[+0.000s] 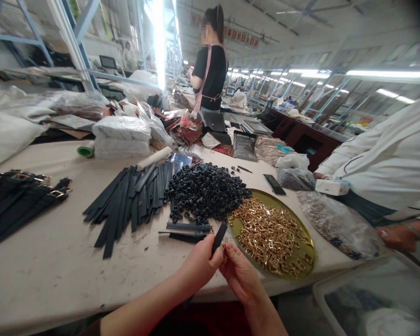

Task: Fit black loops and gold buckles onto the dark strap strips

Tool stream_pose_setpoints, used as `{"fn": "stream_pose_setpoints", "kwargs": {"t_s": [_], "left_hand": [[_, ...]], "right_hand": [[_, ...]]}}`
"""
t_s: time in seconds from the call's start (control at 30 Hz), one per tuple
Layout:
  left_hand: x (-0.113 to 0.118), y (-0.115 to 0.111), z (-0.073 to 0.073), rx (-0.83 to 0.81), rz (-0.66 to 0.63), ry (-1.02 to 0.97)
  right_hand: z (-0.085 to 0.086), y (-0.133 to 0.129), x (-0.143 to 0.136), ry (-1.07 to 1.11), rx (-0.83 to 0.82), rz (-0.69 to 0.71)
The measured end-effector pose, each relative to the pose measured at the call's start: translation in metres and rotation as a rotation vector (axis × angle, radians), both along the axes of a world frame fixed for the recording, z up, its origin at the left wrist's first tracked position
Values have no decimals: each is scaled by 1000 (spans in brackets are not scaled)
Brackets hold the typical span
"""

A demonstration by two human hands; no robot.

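My left hand is closed around a short black strap, whose free end sticks up past the thumb. My right hand meets it at the strap, with thumb and fingers pinched on a small gold buckle, mostly hidden by the fingers. Just beyond the hands, a few more black straps lie on the table. To the right stands a round yellow tray of loose gold buckles. A heap of small black loops sits behind, touching the tray's edge.
Loose black straps fan across the table; finished-looking belts with buckles lie far left. A phone and plastic bags are at right. A co-worker's hand is beside a clear bin. Another person stands behind.
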State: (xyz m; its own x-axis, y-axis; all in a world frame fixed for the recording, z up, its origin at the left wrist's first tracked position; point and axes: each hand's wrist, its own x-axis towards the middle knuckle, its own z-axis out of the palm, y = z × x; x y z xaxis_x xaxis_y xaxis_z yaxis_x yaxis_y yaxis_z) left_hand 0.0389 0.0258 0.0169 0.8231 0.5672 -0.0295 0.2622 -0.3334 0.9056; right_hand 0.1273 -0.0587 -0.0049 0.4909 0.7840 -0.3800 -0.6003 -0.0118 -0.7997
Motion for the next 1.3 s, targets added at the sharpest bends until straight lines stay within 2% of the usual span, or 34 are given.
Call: {"fn": "stream_pose_setpoints", "kwargs": {"t_s": [0.2,0.27,0.33,0.43,0.53,0.67,0.73,0.83,0.93,1.07,1.17,1.3], "left_hand": [[-2,-2,2,163,30,100],[-2,-2,-1,159,52,92],[-1,-3,-7,131,86,95],[2,-4,-14,114,142,118],[6,-3,-15,131,193,124],[11,2,-22,119,237,33],[13,6,-29,5,210,-10],[13,10,-36,-300,114,-49],[10,8,-31,-455,69,-137],[8,1,-22,-506,134,-206],[10,-2,-25,-576,164,-217],[9,-1,-29,-721,113,-225]], "right_hand": [[3,-4,-8,-899,-250,-219],[0,-3,-8,-1006,-285,-225],[-6,-1,-8,-1019,-311,-202],[-13,6,-8,-982,-319,-193],[-15,14,-9,-971,-315,-241],[-16,21,-7,-901,-271,-273],[-20,21,-4,-829,-213,-239],[-26,18,0,-798,-143,-244],[-28,15,-2,-740,-97,-258],[-27,15,-7,-500,-37,-212],[-27,16,-8,-272,26,-138],[-21,16,-12,79,131,-49]]}}
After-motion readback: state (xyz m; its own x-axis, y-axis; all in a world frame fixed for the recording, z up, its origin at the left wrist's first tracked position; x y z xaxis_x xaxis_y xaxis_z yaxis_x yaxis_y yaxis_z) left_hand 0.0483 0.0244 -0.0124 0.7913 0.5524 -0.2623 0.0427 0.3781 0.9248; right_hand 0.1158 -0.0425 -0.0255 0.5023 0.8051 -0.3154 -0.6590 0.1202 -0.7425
